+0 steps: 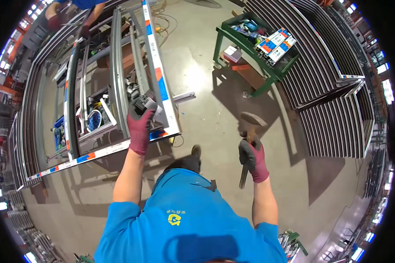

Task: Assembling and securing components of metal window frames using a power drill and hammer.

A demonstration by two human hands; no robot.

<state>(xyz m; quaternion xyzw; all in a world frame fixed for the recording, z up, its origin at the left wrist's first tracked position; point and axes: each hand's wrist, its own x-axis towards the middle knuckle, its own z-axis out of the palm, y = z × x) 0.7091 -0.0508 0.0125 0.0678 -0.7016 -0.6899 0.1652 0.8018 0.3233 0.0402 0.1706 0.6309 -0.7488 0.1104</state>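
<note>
My right hand [253, 158], in a maroon glove with dark grey fingers, is closed round the handle of a hammer [253, 119]. The hammer's head points away from me, and the handle's end shows below my fist. My left hand [140, 125], gloved alike, is closed on a small dark block-like piece [143, 102] with a light grey end; its exact kind is unclear. That hand is over the near right corner of a large metal frame [166, 98], whose edges carry white, blue and orange protective film. Between hammer and frame lies open distance.
At the upper left, a co-worker's gloved hands [55, 23] are over the frame's far side. Metal parts and a round blue-filled tub [94, 120] show through the frame. A green cart [267, 72] stands right, before stacked metal frames [333, 122]. Cables [164, 26] lie on the floor.
</note>
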